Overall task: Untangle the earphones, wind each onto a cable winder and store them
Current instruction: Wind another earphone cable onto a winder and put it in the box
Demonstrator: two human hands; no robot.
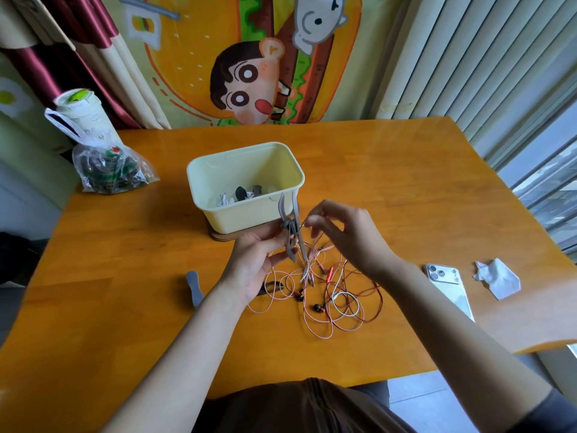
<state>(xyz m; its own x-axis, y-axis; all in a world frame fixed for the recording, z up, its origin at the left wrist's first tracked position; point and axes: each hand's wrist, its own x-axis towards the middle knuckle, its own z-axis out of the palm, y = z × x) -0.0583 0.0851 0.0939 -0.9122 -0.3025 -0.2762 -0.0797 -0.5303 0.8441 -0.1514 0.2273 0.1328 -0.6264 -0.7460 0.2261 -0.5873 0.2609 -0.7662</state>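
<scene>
**Snag risk: knots below may tighten while winding**

Nearest, the earphone tangle point(318, 307) lies on the table in pink, red and white loops that still cross. A spare winder point(194, 289) lies to its left. Above, the left hand point(253, 260) grips a grey cable winder point(292, 232), and close beside it the right hand point(346, 235) pinches a cable strand point(302, 227). Pulling now could cinch the crossings or drag earbuds off. Beyond stands the storage box point(243, 215).

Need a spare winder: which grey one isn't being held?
The grey winder lying flat on the table, beside the left forearm, untouched. The other grey winder is upright, gripped by the left hand.
</scene>
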